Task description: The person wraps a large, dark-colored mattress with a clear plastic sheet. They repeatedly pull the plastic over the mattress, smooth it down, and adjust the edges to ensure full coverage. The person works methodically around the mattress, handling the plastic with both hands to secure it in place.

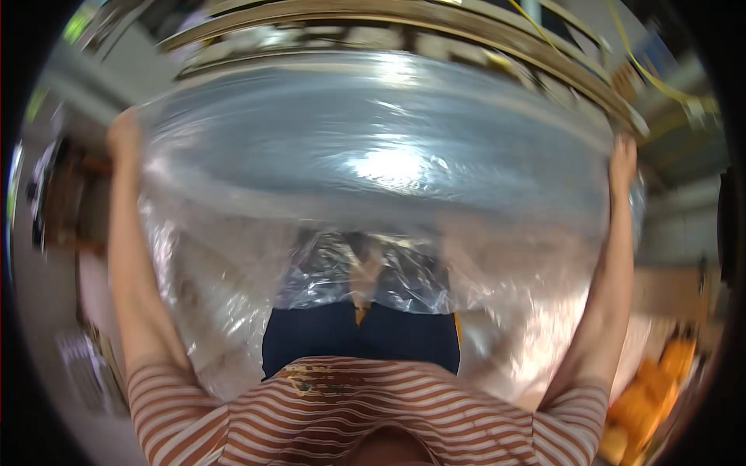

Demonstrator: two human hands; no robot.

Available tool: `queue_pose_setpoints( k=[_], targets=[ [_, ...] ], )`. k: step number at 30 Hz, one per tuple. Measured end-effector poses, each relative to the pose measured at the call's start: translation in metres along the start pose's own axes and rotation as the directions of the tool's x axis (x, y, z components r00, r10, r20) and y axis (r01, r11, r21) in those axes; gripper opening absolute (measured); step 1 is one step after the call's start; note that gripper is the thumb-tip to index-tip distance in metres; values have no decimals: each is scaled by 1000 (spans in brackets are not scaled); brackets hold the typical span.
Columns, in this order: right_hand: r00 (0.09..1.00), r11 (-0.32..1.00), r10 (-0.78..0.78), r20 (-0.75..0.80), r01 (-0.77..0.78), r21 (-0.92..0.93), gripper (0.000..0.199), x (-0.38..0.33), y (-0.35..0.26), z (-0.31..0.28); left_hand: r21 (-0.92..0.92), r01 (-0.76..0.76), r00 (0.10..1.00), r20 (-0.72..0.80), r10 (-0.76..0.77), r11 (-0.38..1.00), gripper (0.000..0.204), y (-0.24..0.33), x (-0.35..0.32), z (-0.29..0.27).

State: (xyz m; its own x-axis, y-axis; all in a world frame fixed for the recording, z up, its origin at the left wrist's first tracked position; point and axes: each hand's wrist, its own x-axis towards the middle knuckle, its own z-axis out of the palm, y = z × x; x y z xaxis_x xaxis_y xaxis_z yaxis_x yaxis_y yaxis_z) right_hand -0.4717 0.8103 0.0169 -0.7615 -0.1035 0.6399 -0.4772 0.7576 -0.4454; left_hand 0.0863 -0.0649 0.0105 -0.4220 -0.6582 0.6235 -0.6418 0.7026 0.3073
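- Big clear plastic sheet (373,155) stretched wide right across the view, and everything else sits around it.
- Left hand (124,136) is up at the sheet's left edge, arm raised straight; fingers look curled onto the plastic there, though the blur keeps me from telling how tightly they close.
- Right hand (623,159) is up at the sheet's right edge, fingers wrapped on that edge; again it is too smeared to see the fingertips clearly.
- The sheet bows between the two hands, with a bright glare patch near its middle.
- Below that taut band the plastic hangs loose and crinkled, draping down toward the person's body.
- Under the sheet's lower hem, dark trousers (361,342) show, partly seen through the plastic.
- Nearer than the trousers, below the sheet, a striped shirt (365,404) in rust and white, with a stain near its upper edge.
- Above the sheet, long curved metal rails (404,23) run across, blurred.
- Above and to the right of the sheet, a yellow cord (653,78) trails along.
- Down to the right of the sheet, past the right arm, some orange things (653,396) lie in a heap, too blurred to name.
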Motion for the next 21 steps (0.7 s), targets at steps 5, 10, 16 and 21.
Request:
queue_pose_setpoints(
  k=[5, 10, 16, 21],
  targets=[
    [983, 957, 186, -10, -178, 227, 32, -21, 55, 33, -584, 286, 951, 74, -301, 760, 25, 57, -15, 72],
    [985, 963, 157, 74, -169, 208, 30, -6, 47, 43, -624, 280, 953, 88, -291, 729, 25, 59, 12, 91],
    [986, 978, 155, 66, -162, 128, 31, 12, 57, 51, -573, 259, 962, 76, -264, 778, 25, 68, 36, 117],
    [982, 981, 184, 45, -186, 56, 35, 16, 56, 50, -471, 337, 936, 70, -346, 815, 31, 80, 42, 119]
  ],
)
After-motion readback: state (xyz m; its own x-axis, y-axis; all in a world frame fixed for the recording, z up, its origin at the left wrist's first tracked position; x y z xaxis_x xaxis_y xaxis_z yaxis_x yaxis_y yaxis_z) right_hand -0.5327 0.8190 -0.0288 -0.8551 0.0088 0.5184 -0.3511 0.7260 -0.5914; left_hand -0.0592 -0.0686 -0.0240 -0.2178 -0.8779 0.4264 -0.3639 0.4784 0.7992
